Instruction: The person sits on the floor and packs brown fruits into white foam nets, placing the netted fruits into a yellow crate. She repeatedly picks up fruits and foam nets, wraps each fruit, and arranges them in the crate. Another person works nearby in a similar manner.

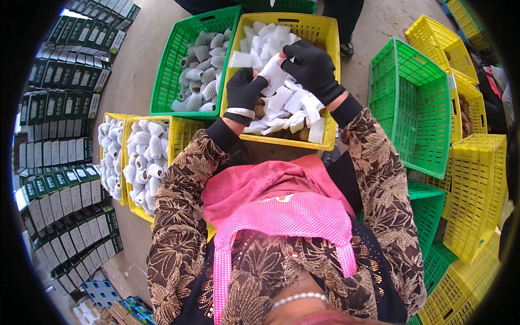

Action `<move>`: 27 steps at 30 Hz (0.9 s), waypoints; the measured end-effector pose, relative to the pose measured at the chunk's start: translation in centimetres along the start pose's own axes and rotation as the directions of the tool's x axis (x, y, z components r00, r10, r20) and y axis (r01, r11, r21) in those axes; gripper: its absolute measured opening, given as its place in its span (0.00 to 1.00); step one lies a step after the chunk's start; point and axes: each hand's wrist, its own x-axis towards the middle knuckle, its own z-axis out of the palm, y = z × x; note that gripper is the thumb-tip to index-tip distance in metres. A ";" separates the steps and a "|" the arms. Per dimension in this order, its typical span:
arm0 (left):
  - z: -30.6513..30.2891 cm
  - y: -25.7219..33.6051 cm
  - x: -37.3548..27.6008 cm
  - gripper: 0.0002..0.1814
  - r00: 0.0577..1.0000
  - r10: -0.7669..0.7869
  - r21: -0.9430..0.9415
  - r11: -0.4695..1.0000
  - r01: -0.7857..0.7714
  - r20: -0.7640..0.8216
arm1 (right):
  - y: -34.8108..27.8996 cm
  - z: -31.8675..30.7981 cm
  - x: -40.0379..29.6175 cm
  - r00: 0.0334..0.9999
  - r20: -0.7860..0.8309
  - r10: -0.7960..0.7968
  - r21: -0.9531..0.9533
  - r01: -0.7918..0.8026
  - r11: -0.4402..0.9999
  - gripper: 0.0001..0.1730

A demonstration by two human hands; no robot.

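Note:
Both my hands, in black fingerless gloves, are over a yellow plastic crate (280, 143) of loose white foam net sleeves (280, 99) and brown kiwi-like fruits (302, 134). Between them is a white foam net sleeve (276, 73). My left hand (245, 91) grips its lower left end, and my right hand (310, 69) pinches its upper right side. Whether a fruit is inside that sleeve cannot be told. Touching this crate on the left, a green crate (162, 81) holds many sleeved fruits (201, 77).
Two yellow crates (176, 134) of sleeved fruits stand at lower left. Stacked printed cartons (57, 150) line the far left. At right are a green crate (422, 109) and stacked yellow crates (473, 195). Another person's dark-clothed leg (343, 20) is beyond the crate.

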 end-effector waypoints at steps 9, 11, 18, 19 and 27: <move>-0.5 -0.4 1.1 0.11 0.982 0.187 0.265 0.948 -0.176 -0.018 | 1.8 1.0 -0.5 0.957 0.242 0.160 0.016 -0.169 0.986 0.21; -1.0 -1.1 1.9 0.11 0.971 0.237 0.237 0.945 -0.227 -0.012 | 1.4 1.4 -0.4 0.994 0.106 -0.029 0.121 0.016 0.993 0.17; -1.7 -2.0 3.5 0.15 0.985 0.148 0.273 0.947 -0.168 0.091 | 1.4 0.7 -0.5 0.709 0.617 0.342 0.451 -0.675 0.584 0.16; -1.8 -2.5 3.4 0.17 0.990 0.106 0.235 0.964 -0.125 0.091 | 1.6 1.0 -0.4 0.724 0.581 0.371 0.518 -0.681 0.518 0.15; -8.5 -13.0 4.7 0.21 0.798 -0.080 0.715 -0.398 -0.575 0.597 | 3.0 -0.6 0.7 0.774 0.426 0.468 0.850 -0.520 0.087 0.10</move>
